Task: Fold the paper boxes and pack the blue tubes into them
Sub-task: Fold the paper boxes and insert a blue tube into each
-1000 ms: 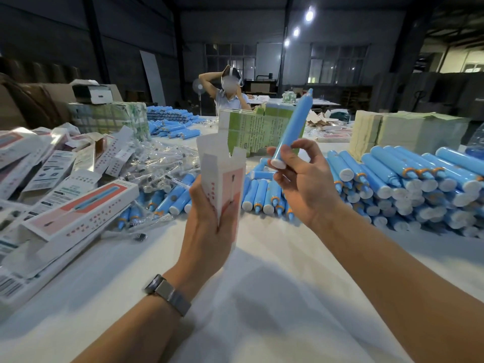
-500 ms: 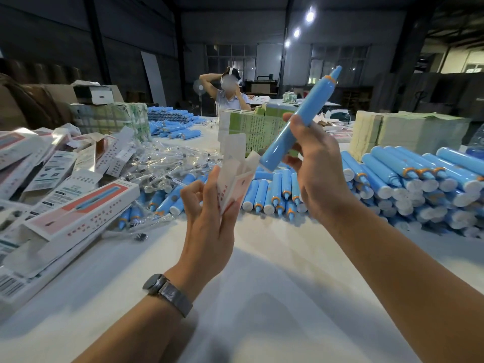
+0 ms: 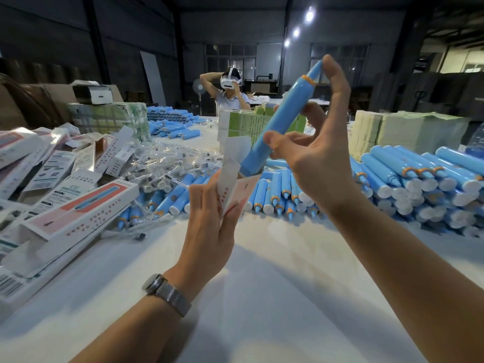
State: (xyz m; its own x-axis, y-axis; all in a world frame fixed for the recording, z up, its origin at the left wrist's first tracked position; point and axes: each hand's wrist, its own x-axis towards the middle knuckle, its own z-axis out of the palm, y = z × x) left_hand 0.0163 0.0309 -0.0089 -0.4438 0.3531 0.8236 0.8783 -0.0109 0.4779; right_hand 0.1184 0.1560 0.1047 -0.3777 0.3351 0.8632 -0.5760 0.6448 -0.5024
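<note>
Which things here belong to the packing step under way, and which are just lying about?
In the job: left hand holding the paper box; right hand feeding in the blue tube.

Lying about: loose tube pile, finished box, bagged brush heads, leaflet stack.

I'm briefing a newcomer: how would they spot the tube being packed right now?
Look above the white table, between the raised hands. The blue tube stands tilted, its base entering the paper box. Unlike the piled tubes, it is held up by the right hand.
</note>
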